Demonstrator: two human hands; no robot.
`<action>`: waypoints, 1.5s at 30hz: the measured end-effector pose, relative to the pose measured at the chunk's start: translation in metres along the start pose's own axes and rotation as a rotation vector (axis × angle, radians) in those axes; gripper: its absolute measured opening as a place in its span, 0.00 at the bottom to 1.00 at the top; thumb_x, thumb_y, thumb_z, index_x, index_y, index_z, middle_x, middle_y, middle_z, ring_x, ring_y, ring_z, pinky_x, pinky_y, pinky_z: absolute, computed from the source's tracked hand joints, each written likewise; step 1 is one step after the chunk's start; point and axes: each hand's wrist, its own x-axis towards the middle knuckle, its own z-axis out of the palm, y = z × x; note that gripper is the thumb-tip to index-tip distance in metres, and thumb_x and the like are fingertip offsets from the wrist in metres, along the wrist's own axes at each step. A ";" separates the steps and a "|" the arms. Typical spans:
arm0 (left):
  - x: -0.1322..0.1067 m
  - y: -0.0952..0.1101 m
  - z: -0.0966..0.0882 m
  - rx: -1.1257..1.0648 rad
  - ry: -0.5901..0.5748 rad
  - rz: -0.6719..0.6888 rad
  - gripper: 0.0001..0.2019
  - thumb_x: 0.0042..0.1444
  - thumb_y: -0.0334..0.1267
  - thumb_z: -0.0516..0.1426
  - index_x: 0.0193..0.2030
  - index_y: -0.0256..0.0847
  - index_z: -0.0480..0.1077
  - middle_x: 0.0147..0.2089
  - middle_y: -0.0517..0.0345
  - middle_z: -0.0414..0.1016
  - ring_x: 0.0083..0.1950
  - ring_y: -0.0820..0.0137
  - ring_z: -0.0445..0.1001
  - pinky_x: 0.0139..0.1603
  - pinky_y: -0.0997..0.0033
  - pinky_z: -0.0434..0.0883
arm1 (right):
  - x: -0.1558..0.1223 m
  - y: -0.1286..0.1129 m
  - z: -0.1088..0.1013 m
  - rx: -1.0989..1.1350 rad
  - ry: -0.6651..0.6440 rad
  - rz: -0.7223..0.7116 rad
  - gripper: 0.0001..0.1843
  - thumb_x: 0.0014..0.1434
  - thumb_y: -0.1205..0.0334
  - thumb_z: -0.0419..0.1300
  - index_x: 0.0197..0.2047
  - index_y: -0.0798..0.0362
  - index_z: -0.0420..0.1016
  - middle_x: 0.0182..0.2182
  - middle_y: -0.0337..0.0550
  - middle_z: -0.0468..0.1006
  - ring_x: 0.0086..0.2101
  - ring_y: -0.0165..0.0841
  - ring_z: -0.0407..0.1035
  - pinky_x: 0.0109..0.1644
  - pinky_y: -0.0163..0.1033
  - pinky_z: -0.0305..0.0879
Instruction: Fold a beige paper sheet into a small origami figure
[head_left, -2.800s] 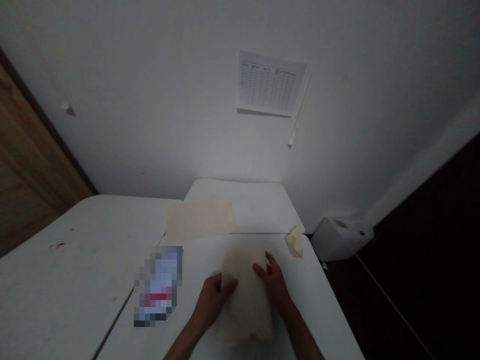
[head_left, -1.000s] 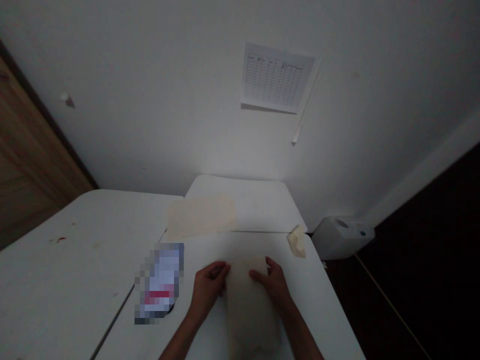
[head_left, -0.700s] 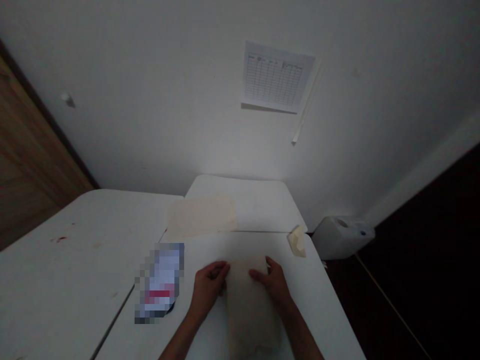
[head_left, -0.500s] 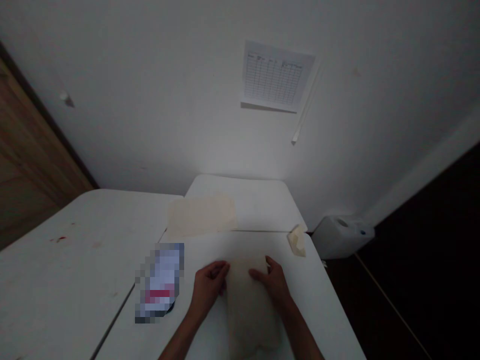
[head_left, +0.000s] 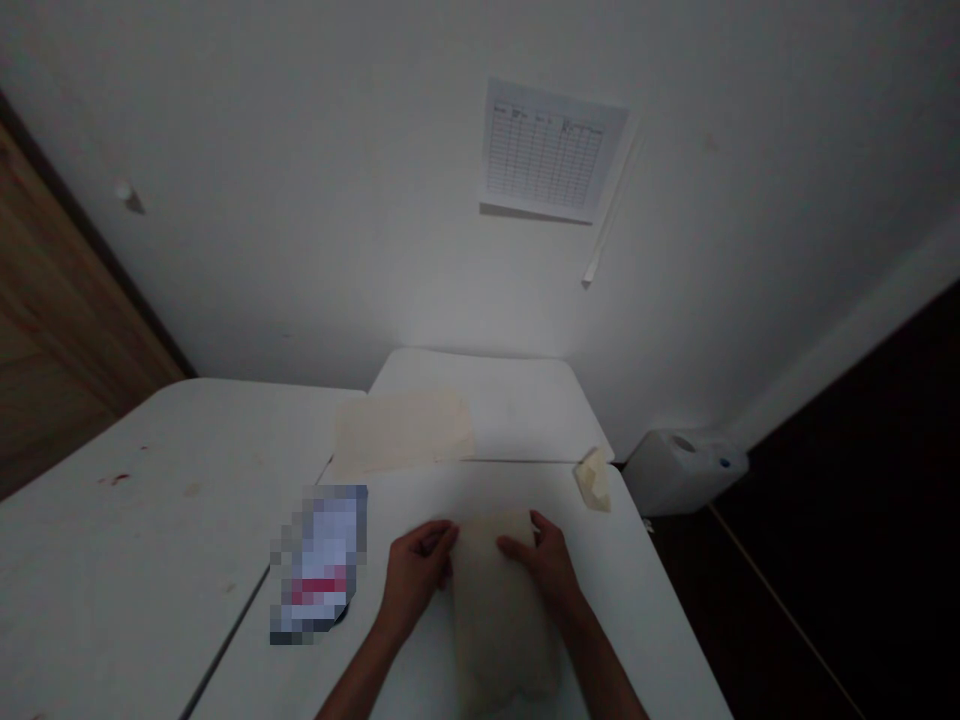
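Observation:
A long beige piece of paper [head_left: 501,620], possibly folded, lies in front of me with its near end uneven. My left hand [head_left: 421,562] pinches its far left corner between thumb and fingers. On the far right corner, my right hand [head_left: 541,560] grips the edge, thumb on top and fingers around the side. Farther back lies a flat pale beige sheet [head_left: 403,432]. A small folded cream scrap of paper [head_left: 593,480] is at the right, beyond my right hand.
The white tables [head_left: 637,620] meet along a seam at the left. A blurred-out, phone-like object [head_left: 322,560] lies left of my left hand. A white plastic canister [head_left: 679,470] stands beyond the right edge. A printed chart [head_left: 553,150] hangs on the wall.

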 end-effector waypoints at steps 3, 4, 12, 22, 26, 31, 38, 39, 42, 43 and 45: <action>0.000 -0.001 0.000 0.009 0.001 0.006 0.22 0.47 0.55 0.62 0.34 0.35 0.75 0.15 0.62 0.69 0.14 0.75 0.63 0.14 0.78 0.59 | 0.000 0.000 0.000 0.004 -0.021 -0.010 0.31 0.41 0.53 0.72 0.47 0.56 0.71 0.40 0.53 0.80 0.38 0.46 0.76 0.39 0.45 0.72; 0.001 -0.001 -0.001 0.016 -0.002 0.010 0.22 0.47 0.56 0.62 0.34 0.35 0.76 0.15 0.62 0.69 0.14 0.75 0.63 0.15 0.77 0.60 | 0.001 0.000 -0.001 0.004 -0.022 -0.008 0.31 0.41 0.53 0.72 0.46 0.56 0.72 0.39 0.53 0.80 0.37 0.46 0.76 0.38 0.44 0.72; 0.003 -0.002 -0.003 0.036 -0.037 0.023 0.21 0.48 0.55 0.61 0.33 0.35 0.76 0.15 0.61 0.69 0.14 0.75 0.63 0.14 0.77 0.60 | 0.014 0.002 -0.006 0.033 -0.029 0.091 0.29 0.42 0.49 0.70 0.43 0.58 0.75 0.38 0.53 0.80 0.36 0.43 0.75 0.39 0.43 0.70; 0.002 0.009 -0.008 0.054 -0.056 -0.010 0.21 0.46 0.55 0.62 0.31 0.35 0.75 0.14 0.62 0.68 0.13 0.76 0.60 0.14 0.78 0.58 | 0.022 0.010 -0.018 0.018 0.001 0.058 0.24 0.40 0.46 0.70 0.31 0.59 0.75 0.27 0.44 0.77 0.28 0.35 0.70 0.32 0.36 0.64; 0.001 0.016 -0.010 0.070 -0.069 -0.024 0.21 0.46 0.55 0.61 0.32 0.34 0.76 0.14 0.62 0.67 0.13 0.76 0.60 0.13 0.78 0.57 | 0.022 0.010 -0.020 0.018 0.012 0.048 0.22 0.42 0.46 0.69 0.30 0.58 0.74 0.24 0.40 0.75 0.25 0.31 0.66 0.29 0.34 0.60; 0.001 0.019 -0.010 0.088 -0.066 -0.027 0.23 0.46 0.56 0.61 0.34 0.34 0.76 0.14 0.62 0.67 0.12 0.76 0.60 0.13 0.77 0.56 | 0.021 0.006 -0.021 -0.011 0.012 0.029 0.22 0.42 0.45 0.69 0.27 0.57 0.73 0.21 0.37 0.71 0.22 0.28 0.62 0.26 0.33 0.56; -0.001 0.019 -0.010 0.100 -0.062 -0.027 0.23 0.46 0.57 0.60 0.34 0.34 0.75 0.14 0.63 0.67 0.12 0.76 0.60 0.13 0.78 0.56 | 0.019 0.003 -0.023 -0.055 0.015 0.002 0.22 0.44 0.44 0.68 0.26 0.57 0.74 0.20 0.36 0.70 0.21 0.27 0.61 0.25 0.32 0.55; -0.002 0.019 -0.010 0.100 -0.057 -0.031 0.24 0.46 0.57 0.60 0.34 0.34 0.75 0.14 0.63 0.67 0.12 0.77 0.59 0.13 0.78 0.55 | 0.018 0.003 -0.023 -0.058 0.017 -0.001 0.22 0.43 0.44 0.68 0.26 0.58 0.74 0.20 0.36 0.70 0.21 0.27 0.61 0.24 0.32 0.55; -0.001 0.018 -0.010 0.093 -0.054 -0.038 0.24 0.46 0.57 0.60 0.35 0.34 0.75 0.14 0.63 0.67 0.12 0.77 0.59 0.13 0.78 0.54 | 0.018 0.000 -0.022 -0.063 0.017 -0.004 0.23 0.45 0.43 0.67 0.28 0.58 0.76 0.20 0.37 0.71 0.21 0.27 0.61 0.24 0.32 0.56; 0.000 0.018 -0.011 0.096 -0.053 -0.040 0.24 0.46 0.57 0.60 0.35 0.34 0.75 0.14 0.63 0.67 0.12 0.77 0.58 0.13 0.78 0.54 | 0.018 0.000 -0.022 -0.062 0.015 -0.006 0.23 0.46 0.43 0.66 0.29 0.59 0.77 0.20 0.37 0.71 0.21 0.27 0.61 0.25 0.32 0.57; 0.002 0.017 -0.012 0.114 -0.056 -0.043 0.24 0.46 0.57 0.60 0.35 0.34 0.75 0.14 0.63 0.67 0.12 0.77 0.58 0.14 0.78 0.53 | 0.019 -0.001 -0.022 -0.061 0.011 -0.010 0.25 0.47 0.42 0.65 0.30 0.59 0.78 0.20 0.38 0.72 0.21 0.27 0.62 0.25 0.33 0.58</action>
